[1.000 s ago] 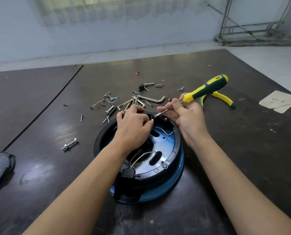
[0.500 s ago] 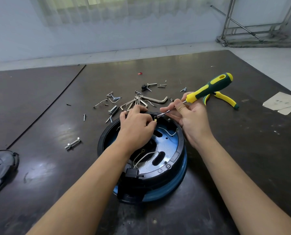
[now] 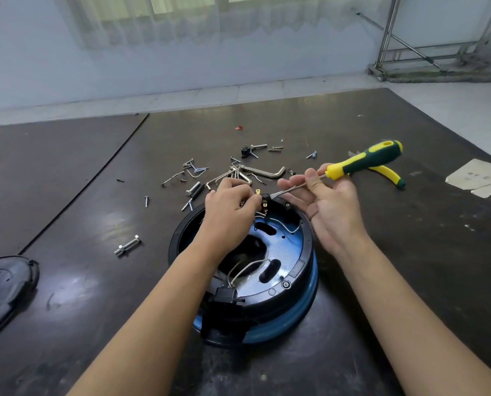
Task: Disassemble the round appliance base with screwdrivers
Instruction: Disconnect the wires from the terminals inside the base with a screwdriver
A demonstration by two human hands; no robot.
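Round base (image 3: 291, 247) sits open side up on the dark table (image 3: 410, 252), directly before the person. At its far rim a small black connector with brass tabs (image 3: 264, 200) now seems lifted a little above the rim, lower a second ago. It is probably loose from its seat and still tethered by wire. Left hand (image 3: 230, 204) pinches the connector in curled fingertips. Right hand (image 3: 332, 207) pinches the screwdriver (image 3: 361, 161) shaft between thumb and forefinger, other fingers slack, tip at the connector; loose screws and hex keys (image 3: 238, 172) lie just beyond.
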